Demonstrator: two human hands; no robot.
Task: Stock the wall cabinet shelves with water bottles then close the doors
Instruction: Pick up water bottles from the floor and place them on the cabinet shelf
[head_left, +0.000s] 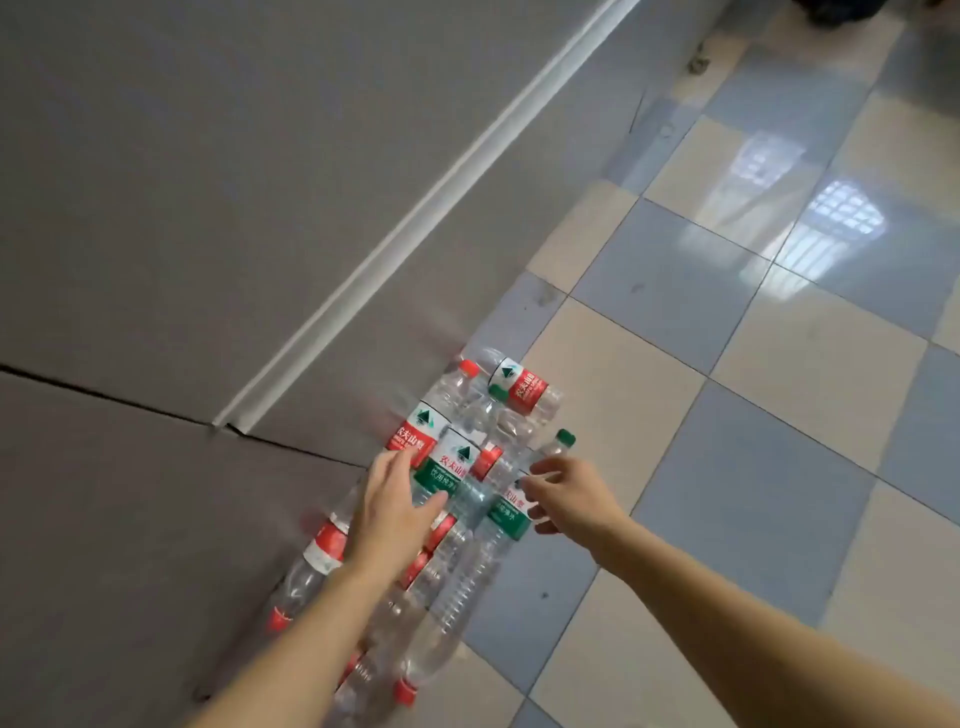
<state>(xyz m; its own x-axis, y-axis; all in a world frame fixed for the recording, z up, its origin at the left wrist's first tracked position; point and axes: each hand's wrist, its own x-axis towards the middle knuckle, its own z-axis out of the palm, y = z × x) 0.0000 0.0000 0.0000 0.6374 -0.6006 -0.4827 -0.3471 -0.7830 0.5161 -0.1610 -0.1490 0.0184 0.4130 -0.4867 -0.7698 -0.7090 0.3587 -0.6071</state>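
While the water bottles (447, 499) lie in a loose heap on the tiled floor (727, 415), tight against the foot of the grey wall (208, 182) on the left, both my arms reach over them. My left hand (395, 512) is spread, fingers straight, its grip slack and holding nothing as it lies over a green-labelled bottle (451, 467) mid-heap. My right hand (566, 499) curls its grip around a green-capped bottle (558, 446) at the heap's right edge, cap pointing far.
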